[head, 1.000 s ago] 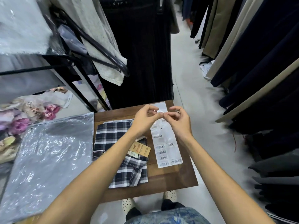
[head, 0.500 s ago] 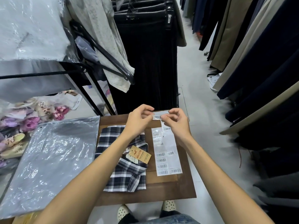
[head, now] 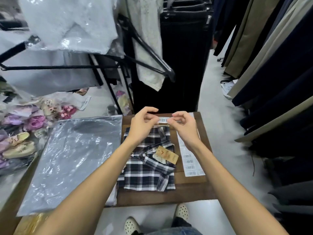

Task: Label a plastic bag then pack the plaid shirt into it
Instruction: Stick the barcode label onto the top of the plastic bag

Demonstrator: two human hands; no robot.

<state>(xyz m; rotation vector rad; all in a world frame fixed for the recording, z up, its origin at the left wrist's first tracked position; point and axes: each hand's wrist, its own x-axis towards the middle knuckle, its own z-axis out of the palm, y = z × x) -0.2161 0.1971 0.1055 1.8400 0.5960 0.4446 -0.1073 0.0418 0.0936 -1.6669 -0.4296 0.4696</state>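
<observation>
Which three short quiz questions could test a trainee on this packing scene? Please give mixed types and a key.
1. True or false: the plaid shirt is already inside the plastic bag.
2. What do the left hand and right hand hold between them?
3. The label sheet lies: A) left of the shirt, B) right of the shirt, C) on the bag.

Key: 1 false; 2 a barcode sticker; 3 B.

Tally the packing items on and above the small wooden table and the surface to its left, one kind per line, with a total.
Plaid shirt: 1
Brown hang tag: 1
Barcode label sheet: 1
Peeled barcode label, held between left hand and right hand: 1
Plastic bag: 1
Total: 5
</observation>
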